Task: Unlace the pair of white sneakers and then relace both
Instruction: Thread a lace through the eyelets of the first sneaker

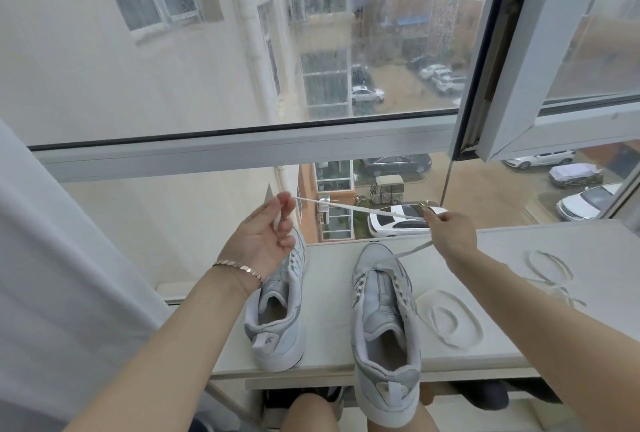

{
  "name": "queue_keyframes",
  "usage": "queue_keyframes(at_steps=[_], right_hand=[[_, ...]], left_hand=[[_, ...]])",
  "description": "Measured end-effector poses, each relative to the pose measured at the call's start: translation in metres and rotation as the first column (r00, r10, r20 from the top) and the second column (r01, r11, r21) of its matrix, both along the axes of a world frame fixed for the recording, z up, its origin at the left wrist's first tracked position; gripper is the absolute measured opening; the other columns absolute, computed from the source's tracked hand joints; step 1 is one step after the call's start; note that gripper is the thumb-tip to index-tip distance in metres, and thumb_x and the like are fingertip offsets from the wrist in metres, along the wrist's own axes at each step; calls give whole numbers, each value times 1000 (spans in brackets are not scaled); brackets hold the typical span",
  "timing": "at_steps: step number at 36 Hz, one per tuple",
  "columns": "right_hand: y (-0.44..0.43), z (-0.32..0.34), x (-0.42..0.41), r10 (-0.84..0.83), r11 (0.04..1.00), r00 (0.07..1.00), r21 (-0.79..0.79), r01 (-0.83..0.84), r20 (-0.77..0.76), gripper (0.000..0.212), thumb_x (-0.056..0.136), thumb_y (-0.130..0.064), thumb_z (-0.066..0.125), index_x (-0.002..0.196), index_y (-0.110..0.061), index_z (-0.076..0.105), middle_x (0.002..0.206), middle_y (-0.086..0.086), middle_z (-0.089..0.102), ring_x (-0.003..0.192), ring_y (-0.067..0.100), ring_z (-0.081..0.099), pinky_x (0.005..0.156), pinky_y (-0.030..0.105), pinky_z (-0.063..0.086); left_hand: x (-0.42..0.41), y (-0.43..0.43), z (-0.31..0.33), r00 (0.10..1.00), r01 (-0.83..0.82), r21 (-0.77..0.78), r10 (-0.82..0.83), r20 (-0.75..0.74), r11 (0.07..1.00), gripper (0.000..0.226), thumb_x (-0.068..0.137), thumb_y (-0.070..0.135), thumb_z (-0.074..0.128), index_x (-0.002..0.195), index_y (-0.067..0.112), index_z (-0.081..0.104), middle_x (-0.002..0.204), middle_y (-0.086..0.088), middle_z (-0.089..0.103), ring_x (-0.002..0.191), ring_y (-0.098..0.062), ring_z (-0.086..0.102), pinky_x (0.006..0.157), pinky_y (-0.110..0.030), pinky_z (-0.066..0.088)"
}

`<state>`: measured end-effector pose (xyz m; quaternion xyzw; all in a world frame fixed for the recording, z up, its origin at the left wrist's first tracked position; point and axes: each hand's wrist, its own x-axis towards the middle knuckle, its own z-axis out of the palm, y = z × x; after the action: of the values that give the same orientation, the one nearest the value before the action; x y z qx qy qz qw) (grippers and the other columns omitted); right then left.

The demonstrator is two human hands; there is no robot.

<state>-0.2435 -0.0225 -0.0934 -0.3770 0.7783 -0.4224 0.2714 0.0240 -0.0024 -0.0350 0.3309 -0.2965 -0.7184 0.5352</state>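
Two white sneakers stand on a white shelf [519, 345] by the window, toes pointing away from me. The left sneaker [277, 321] has bare eyelets. The right sneaker [382, 321] has a white lace [360, 207] running through its eyelets nearest the toe. My left hand [265, 236] pinches one end of that lace above the left sneaker. My right hand [452, 232] pinches the lace farther along, so it stretches taut between both hands above the shoes. A second white lace [550, 272] lies loose on the shelf to the right.
Two white insoles [450, 322] lie flat on the shelf right of the right sneaker. A large window [242, 151] is just behind the shelf, with an open sash [519, 102] at upper right. A white curtain [52, 276] hangs at left. Dark shoes [481, 393] sit under the shelf.
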Motion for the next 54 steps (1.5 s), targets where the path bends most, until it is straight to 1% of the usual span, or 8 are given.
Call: queue_keyframes(at_steps=[6, 12, 17, 22, 28, 33, 44, 54], right_hand=[[20, 4, 14, 192, 980, 918, 124, -159, -346, 31, 92, -29, 52, 118, -13, 57, 122, 18, 49, 121, 33, 37, 96, 34, 29], [60, 21, 57, 528, 846, 781, 130, -516, -333, 34, 89, -29, 52, 68, -4, 61, 68, 13, 63, 66, 24, 56, 59, 29, 41], [62, 15, 89, 641, 765, 634, 424, -484, -432, 49, 82, -53, 53, 55, -14, 39, 54, -2, 41, 57, 19, 44, 46, 23, 27], [51, 22, 90, 659, 742, 640, 482, -466, -396, 28, 75, -22, 58, 60, -17, 35, 62, -3, 39, 66, 19, 44, 45, 21, 24], [53, 26, 71, 732, 668, 613, 488, -562, -297, 19, 72, -12, 62, 59, -11, 48, 55, 3, 40, 65, 24, 42, 48, 23, 32], [61, 25, 54, 729, 679, 582, 492, -545, -361, 31, 78, -16, 57, 107, -21, 64, 102, 1, 66, 96, 22, 60, 71, 22, 41], [73, 3, 54, 528, 848, 658, 286, -447, -537, 21, 86, -37, 55, 97, -24, 68, 97, -5, 67, 95, 16, 59, 69, 24, 38], [73, 0, 55, 508, 861, 763, 224, -456, -400, 14, 83, -23, 61, 92, -18, 71, 94, 0, 70, 94, 19, 61, 77, 27, 46]], left_hand=[[-15, -1, -10, 952, 25, -25, -16, 304, 999, 15, 89, 24, 53, 81, 23, 66, 77, 7, 71, 60, -3, 54, 50, -18, 36], [-41, 0, -22, 689, -36, -226, 188, 700, 973, 18, 96, 13, 48, 82, 15, 60, 60, 12, 68, 47, 8, 49, 46, -4, 36], [-50, -2, -32, 769, -89, -101, 132, 625, 991, 16, 92, 2, 51, 85, 16, 54, 67, 1, 67, 44, 1, 49, 42, -14, 39], [-51, 4, -44, 840, -85, -28, 87, 535, 996, 25, 82, -12, 59, 86, 12, 56, 72, -1, 69, 57, -3, 64, 53, -15, 51], [-54, 13, -49, 845, -61, -42, 74, 529, 997, 19, 83, -6, 62, 75, 11, 64, 63, 8, 71, 56, 1, 63, 54, -14, 51], [-65, 19, -60, 858, -118, 24, 90, 505, 993, 19, 91, 2, 54, 78, 15, 54, 61, 6, 69, 55, -3, 63, 52, -19, 49], [-77, 26, -87, 875, -213, 124, 132, 466, 969, 25, 78, -6, 68, 72, 11, 50, 67, -8, 64, 48, -7, 63, 43, -17, 48], [-85, 24, -102, 816, -149, -19, 134, 562, 989, 29, 64, -10, 77, 75, 9, 58, 63, 1, 69, 61, -17, 65, 74, -34, 56]])
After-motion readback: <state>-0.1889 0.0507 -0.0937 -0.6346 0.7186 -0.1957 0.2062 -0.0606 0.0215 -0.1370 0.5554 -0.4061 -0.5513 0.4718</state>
